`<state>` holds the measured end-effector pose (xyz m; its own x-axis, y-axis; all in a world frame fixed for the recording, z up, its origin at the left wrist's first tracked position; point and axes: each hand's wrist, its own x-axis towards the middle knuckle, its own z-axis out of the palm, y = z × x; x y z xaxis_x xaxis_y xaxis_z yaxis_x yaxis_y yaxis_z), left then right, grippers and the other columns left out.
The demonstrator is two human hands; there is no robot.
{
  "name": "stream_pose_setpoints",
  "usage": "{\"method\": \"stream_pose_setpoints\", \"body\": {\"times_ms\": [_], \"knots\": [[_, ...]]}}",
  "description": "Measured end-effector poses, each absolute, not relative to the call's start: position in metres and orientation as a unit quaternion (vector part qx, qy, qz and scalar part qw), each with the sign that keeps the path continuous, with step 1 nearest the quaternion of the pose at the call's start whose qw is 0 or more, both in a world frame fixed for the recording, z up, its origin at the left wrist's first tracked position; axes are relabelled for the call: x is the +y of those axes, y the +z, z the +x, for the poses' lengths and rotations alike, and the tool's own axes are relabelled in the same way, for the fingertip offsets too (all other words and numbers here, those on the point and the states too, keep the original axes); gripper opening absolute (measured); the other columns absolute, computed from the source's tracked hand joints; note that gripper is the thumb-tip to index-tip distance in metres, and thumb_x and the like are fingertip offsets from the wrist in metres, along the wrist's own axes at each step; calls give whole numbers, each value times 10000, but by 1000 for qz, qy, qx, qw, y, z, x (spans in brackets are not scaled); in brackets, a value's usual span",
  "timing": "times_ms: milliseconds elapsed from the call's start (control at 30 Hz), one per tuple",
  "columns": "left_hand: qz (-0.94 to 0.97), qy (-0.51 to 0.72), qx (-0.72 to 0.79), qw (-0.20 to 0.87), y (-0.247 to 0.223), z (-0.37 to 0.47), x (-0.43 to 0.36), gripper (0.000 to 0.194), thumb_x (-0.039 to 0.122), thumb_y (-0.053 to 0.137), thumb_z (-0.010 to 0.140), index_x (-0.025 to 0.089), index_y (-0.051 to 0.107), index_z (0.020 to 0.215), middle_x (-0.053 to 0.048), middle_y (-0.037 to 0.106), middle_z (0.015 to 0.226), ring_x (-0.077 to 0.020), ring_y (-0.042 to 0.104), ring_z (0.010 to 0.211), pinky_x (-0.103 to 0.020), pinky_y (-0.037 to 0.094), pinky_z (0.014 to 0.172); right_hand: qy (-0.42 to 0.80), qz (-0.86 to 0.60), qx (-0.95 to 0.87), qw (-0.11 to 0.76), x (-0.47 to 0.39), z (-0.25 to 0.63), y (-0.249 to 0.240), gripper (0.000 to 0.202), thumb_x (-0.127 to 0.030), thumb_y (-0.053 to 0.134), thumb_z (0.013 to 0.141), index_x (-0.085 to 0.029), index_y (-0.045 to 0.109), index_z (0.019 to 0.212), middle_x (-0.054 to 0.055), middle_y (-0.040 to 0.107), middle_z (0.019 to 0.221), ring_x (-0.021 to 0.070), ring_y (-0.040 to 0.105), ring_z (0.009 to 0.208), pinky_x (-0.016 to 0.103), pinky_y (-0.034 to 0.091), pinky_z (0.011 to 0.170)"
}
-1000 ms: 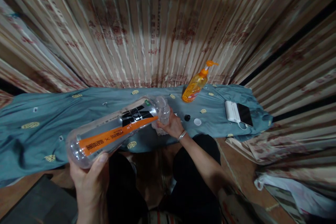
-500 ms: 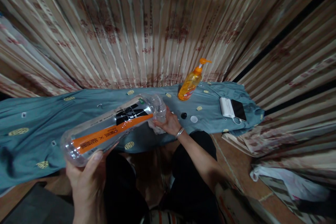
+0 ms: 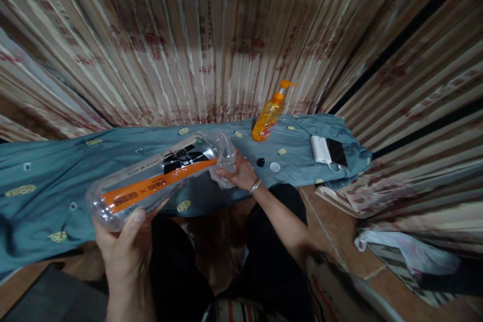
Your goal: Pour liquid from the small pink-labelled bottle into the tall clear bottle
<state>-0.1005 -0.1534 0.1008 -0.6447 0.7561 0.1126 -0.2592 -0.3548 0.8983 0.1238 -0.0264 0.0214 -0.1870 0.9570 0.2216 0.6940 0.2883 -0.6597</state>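
Note:
A large clear plastic bottle [image 3: 158,173] with a silver, black and orange label lies tilted across the space in front of me. My left hand [image 3: 126,241] is closed round its base end, thumb on the near side. At the upper, neck end my right hand [image 3: 243,173], wearing a silver bracelet, pinches a crumpled white tissue [image 3: 222,179] against or close beside the bottle. Some of its fingers are hidden behind the bottle and tissue. Just right of this hand, a small black cap [image 3: 260,162] and a whitish round lid [image 3: 275,166] lie on the cloth.
An orange pump bottle [image 3: 268,118] stands at the back of the bench with a teal cloth [image 3: 124,143]. To the right lie a white power bank [image 3: 320,149] and a dark phone [image 3: 336,152], joined by a cable. Pleated curtains [image 3: 169,60] hang close behind.
The view has shifted slightly, so the things on the bench appear a little further left. Both hands keep their holds, and the bottle stays nearly in place.

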Motion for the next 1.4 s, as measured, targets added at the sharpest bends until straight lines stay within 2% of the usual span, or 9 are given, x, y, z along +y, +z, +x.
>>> {"method": "stream_pose_setpoints", "body": {"times_ms": [133, 300, 433, 633, 833, 933, 1033, 1133, 1400], "knots": [[273, 767, 474, 336, 99, -101, -154, 546, 392, 1010, 485, 260, 798, 972, -52, 787, 1165, -256, 743, 944, -581, 659, 928, 223, -566, -735, 301, -28, 123, 22, 833, -459, 839, 842, -190, 476, 1541, 143, 726, 1403, 313, 721, 1265, 401, 578, 1062], [268, 769, 484, 321, 101, -99, -155, 570, 372, 999, 485, 228, 777, 990, -91, 776, 1164, -339, 734, 1048, -672, 630, 934, 230, -579, -726, 291, -29, 121, 23, 862, -422, 832, 830, -178, 444, 1559, 132, 776, 1306, 322, 762, 1182, 401, 607, 999], [266, 767, 491, 316, 105, -96, -159, 541, 368, 996, 500, 225, 773, 972, -90, 775, 1179, -369, 724, 1102, -673, 630, 935, 233, -570, -729, 298, -29, 119, 25, 836, -387, 813, 836, -172, 440, 1553, 134, 778, 1298, 311, 770, 1164, 402, 612, 994], [247, 771, 503, 302, 105, -93, -164, 641, 358, 998, 499, 244, 759, 1083, -76, 781, 1140, -354, 733, 1080, -629, 638, 942, 226, -569, -728, 309, -31, 117, 28, 803, -360, 804, 824, -148, 467, 1521, 152, 772, 1306, 306, 767, 1173, 382, 604, 1003], [246, 769, 505, 305, 102, -91, -166, 622, 329, 971, 574, 212, 732, 1136, -99, 763, 1151, -365, 726, 1113, -626, 606, 994, 231, -574, -722, 310, -30, 114, 26, 809, -360, 796, 817, -150, 455, 1520, 152, 771, 1305, 319, 758, 1187, 421, 601, 1015], [236, 771, 510, 299, 104, -90, -166, 674, 362, 996, 523, 211, 732, 1124, -89, 759, 1101, -358, 717, 1094, -636, 604, 991, 225, -572, -724, 313, -29, 113, 25, 815, -343, 795, 819, -148, 443, 1528, 156, 765, 1315, 313, 759, 1182, 419, 603, 1013], [228, 775, 515, 288, 107, -91, -166, 722, 381, 1017, 460, 221, 736, 1105, -67, 751, 1046, -321, 706, 1033, -644, 597, 998, 226, -568, -725, 318, -29, 113, 24, 799, -348, 793, 823, -177, 449, 1524, 135, 780, 1282, 308, 773, 1148, 419, 611, 996], [228, 771, 522, 286, 106, -91, -166, 716, 396, 1011, 476, 232, 735, 1116, -55, 745, 1047, -292, 699, 993, -634, 603, 988, 223, -565, -723, 327, -29, 114, 22, 768, -342, 786, 824, -219, 464, 1511, 122, 789, 1256, 321, 781, 1125, 463, 624, 985], [231, 765, 527, 288, 102, -91, -168, 695, 412, 988, 524, 231, 726, 1142, -71, 741, 1098, -319, 699, 1043, -636, 608, 975, 216, -552, -730, 340, -28, 114, 21, 760, -337, 770, 825, -241, 460, 1512, 104, 772, 1305, 319, 766, 1168, 471, 629, 1010]]}}
